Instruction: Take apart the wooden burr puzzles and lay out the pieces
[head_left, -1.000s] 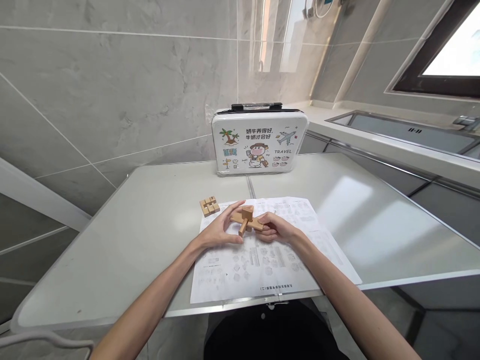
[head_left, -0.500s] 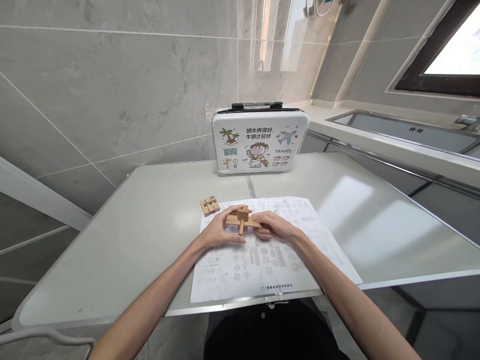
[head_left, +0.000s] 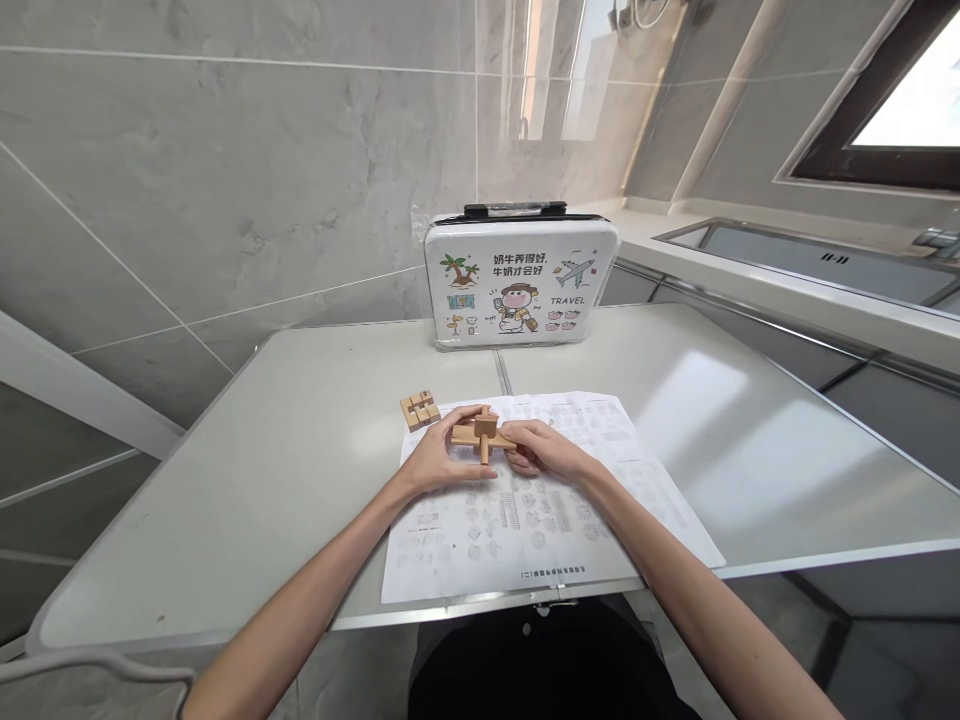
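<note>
Between my hands is a cross-shaped wooden puzzle (head_left: pixel 485 427), made of a flat bar, a block and a round peg that points toward me. My left hand (head_left: pixel 435 460) curls around its left side, thumb below and fingers above. My right hand (head_left: pixel 551 450) pinches the right end of the flat bar, with the other fingers folded under. Beneath both hands lies a large printed sheet (head_left: pixel 480 570) with small diagrams. A small cluster of notched wooden blocks (head_left: pixel 419 410) sits just beyond my left hand, at the sheet's upper left corner.
A white carrying case (head_left: pixel 521 290) with cartoon prints and a black handle stands at the back of the white folding table (head_left: pixel 225 480). Behind it rises a grey tiled wall. To the right is a counter with a sink (head_left: pixel 817 262).
The puzzle has turned slightly in my hands, so its peg points more directly toward me. My left thumb has shifted a little to the right. The case and blocks are still.
</note>
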